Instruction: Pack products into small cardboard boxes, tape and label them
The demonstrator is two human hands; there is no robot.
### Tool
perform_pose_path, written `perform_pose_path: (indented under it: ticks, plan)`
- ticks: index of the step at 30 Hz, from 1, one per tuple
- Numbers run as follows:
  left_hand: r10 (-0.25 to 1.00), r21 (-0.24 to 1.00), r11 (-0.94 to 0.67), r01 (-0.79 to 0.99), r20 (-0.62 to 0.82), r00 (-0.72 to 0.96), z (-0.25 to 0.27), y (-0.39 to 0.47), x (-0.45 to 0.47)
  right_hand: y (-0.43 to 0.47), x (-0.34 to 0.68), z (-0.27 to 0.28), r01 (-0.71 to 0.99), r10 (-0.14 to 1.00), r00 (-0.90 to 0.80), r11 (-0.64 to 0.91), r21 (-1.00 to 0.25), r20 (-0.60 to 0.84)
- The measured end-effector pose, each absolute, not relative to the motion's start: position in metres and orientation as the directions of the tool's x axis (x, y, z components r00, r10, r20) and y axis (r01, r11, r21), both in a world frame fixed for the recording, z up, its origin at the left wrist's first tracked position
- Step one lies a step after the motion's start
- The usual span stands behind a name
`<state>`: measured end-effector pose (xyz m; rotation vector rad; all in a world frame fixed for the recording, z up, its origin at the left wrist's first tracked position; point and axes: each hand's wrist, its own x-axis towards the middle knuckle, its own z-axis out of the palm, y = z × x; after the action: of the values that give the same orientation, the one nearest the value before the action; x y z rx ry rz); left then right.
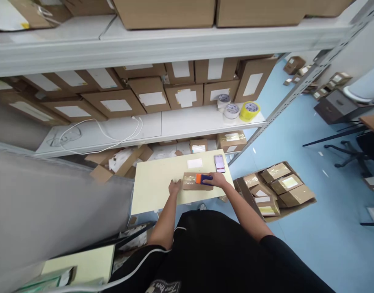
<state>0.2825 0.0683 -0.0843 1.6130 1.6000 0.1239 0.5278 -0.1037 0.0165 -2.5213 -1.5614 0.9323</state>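
Observation:
On the pale yellow table [156,179] lies a small brown cardboard box [189,186] with shiny clear tape across its top. My right hand [216,179] is closed around an orange and dark-blue hand tool [202,178], which sits over the box's top; its exact kind is too small to make out. At the box's left end is my left hand [174,187], thumb and fingers a little apart, next to or touching the edge. Beyond the box are a white paper slip [194,163] and a phone [219,163] with a lit screen.
A large open carton [244,195] of taped boxes stands on the floor right of the table. Behind, a metal shelf [187,122] carries labelled boxes, white tape rolls [231,111], a yellow tape roll [249,111] and a white cable [106,134]. Opened cardboard [125,162] lies below it.

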Motion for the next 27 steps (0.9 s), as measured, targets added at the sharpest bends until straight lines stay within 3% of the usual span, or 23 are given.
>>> perform_pose_path:
  ticks: [8,14,18,27]
  plan:
    - [0.794,0.610,-0.023,0.792,-0.470,0.386,-0.077,0.055,0.305,-0.087,0.526,0.036,0.797,0.796,0.279,-0.504,-0.333,-0.537]
    - [0.806,0.597,0.010,0.802,-0.480,0.347,-0.084,0.048,0.308,-0.106,0.548,0.035,0.783,0.749,0.318,-0.554,-0.284,-0.582]
    - [0.806,0.644,0.045,0.764,-0.475,0.353,-0.093,0.044,0.305,-0.159,0.587,0.020,0.722,0.658,0.475,-0.671,-0.169,-0.584]
    - [0.826,0.729,0.120,0.674,-0.449,0.339,-0.095,0.055,0.292,-0.162,0.588,0.009,0.668,0.644,0.490,-0.710,-0.222,-0.587]
